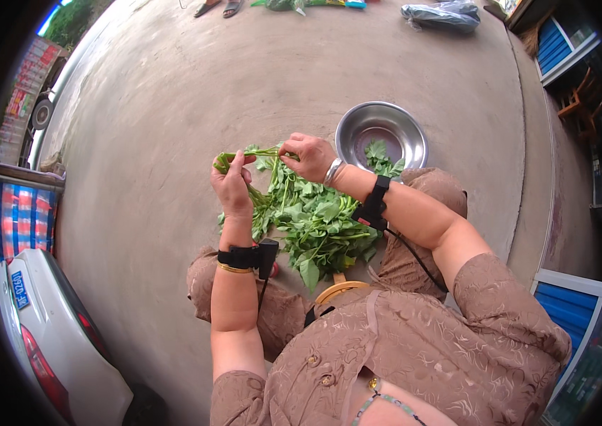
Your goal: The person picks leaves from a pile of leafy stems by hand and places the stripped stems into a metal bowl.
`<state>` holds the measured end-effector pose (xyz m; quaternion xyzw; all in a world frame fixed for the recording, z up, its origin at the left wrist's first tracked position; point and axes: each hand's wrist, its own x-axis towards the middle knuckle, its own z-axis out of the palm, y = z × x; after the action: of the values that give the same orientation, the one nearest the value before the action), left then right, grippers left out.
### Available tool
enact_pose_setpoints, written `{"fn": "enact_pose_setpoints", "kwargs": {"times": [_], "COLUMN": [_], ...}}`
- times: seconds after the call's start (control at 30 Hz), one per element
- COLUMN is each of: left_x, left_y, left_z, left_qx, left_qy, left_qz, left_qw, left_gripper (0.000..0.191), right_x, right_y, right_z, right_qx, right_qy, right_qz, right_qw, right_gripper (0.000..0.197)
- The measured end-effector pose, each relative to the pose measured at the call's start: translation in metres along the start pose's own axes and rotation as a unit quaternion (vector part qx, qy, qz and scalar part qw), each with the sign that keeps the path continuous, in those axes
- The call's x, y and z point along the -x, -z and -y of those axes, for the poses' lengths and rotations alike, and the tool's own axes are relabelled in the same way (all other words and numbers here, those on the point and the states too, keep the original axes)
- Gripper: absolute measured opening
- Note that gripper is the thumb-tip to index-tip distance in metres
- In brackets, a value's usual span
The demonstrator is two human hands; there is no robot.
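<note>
A bunch of green leafy stems [224, 161] is gripped in my left hand [232, 183], its cut ends poking out between thumb and fingers. My right hand [306, 156] pinches thin stems that stretch across from that bunch. Below both hands, a heap of leafy greens [327, 218] lies on the concrete between my knees. Just beyond my right forearm stands a round stainless steel basin [351, 125] with some leaves [379, 154] in it. My forearm hides part of the basin's near side.
A wooden stool [341, 289] shows beneath me. At left are a parked silver car [61, 330] and a checked cloth [21, 218]. Plastic-wrapped goods [442, 16] lie at the far right, near sandalled feet [231, 8] of another person. Blue-panelled cabinets [562, 314] line the right side.
</note>
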<state>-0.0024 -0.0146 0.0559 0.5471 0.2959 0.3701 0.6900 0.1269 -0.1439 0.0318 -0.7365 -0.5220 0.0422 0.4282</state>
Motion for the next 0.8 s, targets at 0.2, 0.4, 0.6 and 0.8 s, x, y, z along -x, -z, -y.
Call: {"fn": "enact_pose_setpoints", "kwargs": {"times": [0.2,0.4,0.6,0.8], "left_x": [-0.004,-0.005,-0.016,-0.011], "left_y": [0.003,0.007,0.02,0.015], "left_z": [0.0,0.008,0.0,-0.003], "left_qx": [-0.012,-0.02,0.03,0.054], "left_qy": [-0.011,-0.004,0.013,0.03], "left_qz": [-0.03,-0.048,-0.105,-0.065], "left_qw": [0.999,0.999,0.994,0.996], "left_gripper": [0.005,0.004,0.007,0.006], "right_x": [0.002,-0.003,-0.015,-0.02], "right_y": [-0.002,-0.006,0.017,0.039], "right_z": [0.002,0.008,-0.022,-0.016], "right_qx": [-0.027,-0.217,-0.336,-0.211], "right_qy": [-0.006,-0.134,-0.236,-0.135], "right_qz": [-0.009,-0.075,-0.1,-0.006], "right_qw": [1.0,0.964,0.906,0.968], "right_gripper": [0.01,0.011,0.012,0.015]}}
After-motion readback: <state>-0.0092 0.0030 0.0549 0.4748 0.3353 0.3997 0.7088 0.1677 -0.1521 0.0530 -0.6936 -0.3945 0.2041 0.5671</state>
